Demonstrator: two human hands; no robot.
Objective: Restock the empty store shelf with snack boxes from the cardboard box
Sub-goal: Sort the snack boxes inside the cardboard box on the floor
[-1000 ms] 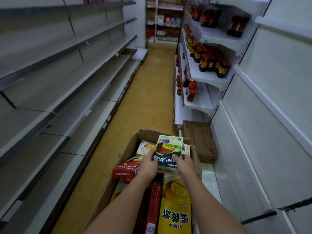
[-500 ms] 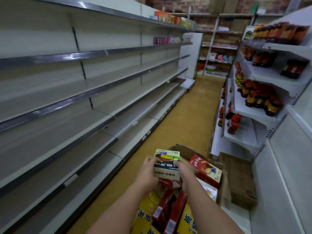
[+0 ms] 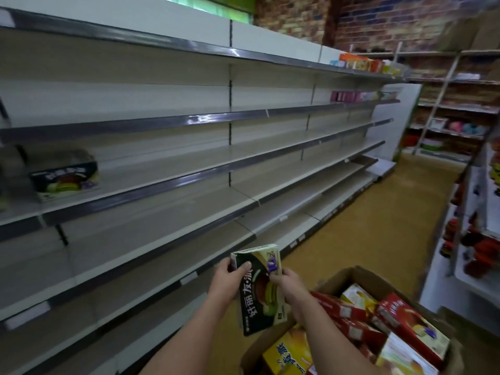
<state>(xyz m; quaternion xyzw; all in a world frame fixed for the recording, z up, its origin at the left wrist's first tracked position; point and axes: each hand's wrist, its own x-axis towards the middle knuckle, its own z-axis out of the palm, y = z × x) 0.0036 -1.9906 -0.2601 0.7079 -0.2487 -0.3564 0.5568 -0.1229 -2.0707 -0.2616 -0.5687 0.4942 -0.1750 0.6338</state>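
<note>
Gripping the green snack box (image 3: 261,290) by its side edges, left hand (image 3: 228,277) and right hand (image 3: 288,284) hover beside bare shelves (image 3: 151,212).

The cardboard box (image 3: 349,277) runs off the bottom edge. A boxed snack (image 3: 65,173) on the left shelf (image 3: 162,182) is blurred, its print unreadable.

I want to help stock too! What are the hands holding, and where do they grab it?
Both hands hold one dark green snack box. The left hand grips its left edge near the top; the right hand grips its right edge.
</note>
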